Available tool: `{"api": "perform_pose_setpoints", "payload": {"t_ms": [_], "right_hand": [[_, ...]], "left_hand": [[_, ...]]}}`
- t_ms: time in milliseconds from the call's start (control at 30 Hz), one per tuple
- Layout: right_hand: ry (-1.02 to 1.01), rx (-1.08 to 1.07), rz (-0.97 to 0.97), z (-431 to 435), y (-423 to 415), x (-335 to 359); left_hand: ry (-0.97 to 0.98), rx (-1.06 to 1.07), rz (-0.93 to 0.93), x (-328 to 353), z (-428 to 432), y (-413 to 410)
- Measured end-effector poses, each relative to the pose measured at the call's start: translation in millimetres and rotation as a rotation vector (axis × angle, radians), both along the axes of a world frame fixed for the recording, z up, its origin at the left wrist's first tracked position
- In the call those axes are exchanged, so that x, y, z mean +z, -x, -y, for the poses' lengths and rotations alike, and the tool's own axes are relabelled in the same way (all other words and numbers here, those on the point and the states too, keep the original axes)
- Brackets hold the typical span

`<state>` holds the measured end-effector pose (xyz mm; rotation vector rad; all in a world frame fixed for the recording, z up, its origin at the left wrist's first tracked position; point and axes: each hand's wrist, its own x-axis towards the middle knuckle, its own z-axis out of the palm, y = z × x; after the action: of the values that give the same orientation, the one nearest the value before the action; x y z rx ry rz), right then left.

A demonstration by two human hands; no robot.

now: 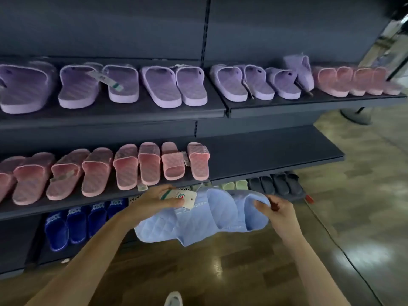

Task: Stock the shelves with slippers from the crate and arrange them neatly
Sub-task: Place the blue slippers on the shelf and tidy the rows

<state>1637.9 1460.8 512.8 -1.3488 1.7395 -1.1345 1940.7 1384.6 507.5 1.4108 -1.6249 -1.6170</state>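
Observation:
A pair of light blue quilted slippers [198, 219] is held sideways in front of the middle shelf [276, 151]. My left hand [157, 198] grips the left end together with a white paper tag [183, 196]. My right hand [276, 212] pinches the right slipper's strap and edge. Pink slippers [125, 168] fill the left part of the middle shelf, whose right half is bare. Purple slippers [167, 85] line the top shelf [309, 104], with a few pink pairs [353, 83] at its right end. The crate is not in view.
On the bottom shelf stand dark blue slippers [66, 228], pale green ones [234, 185] and black ones [276, 183]. A wooden floor [242, 272] runs below and to the right. A shoe tip [173, 299] shows at the bottom edge.

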Motion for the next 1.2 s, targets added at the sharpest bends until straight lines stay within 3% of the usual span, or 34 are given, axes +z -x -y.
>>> {"api": "perform_pose_setpoints", "payload": {"t_ms": [333,567,867,1200], "right_hand": [[-0.061,-0.112,-0.029,56.5,55.9,-32.2],[-0.125,-0.144,0.070,129.4,120.9,-61.0],[-0.256,-0.108,0.161,228.7,207.4,-107.3],[-0.419,-0.007,0.098,314.8,223.1,-181.0]], "left_hand": [[-0.049,0.010,-0.030,-20.1,60.3,65.9],[-0.096,0.152,-0.010,-48.6,104.8,139.0],[-0.107,0.403,0.100,-102.6,157.2,240.3],[-0.241,0.484,0.118,-169.8,202.6,260.3]]}}
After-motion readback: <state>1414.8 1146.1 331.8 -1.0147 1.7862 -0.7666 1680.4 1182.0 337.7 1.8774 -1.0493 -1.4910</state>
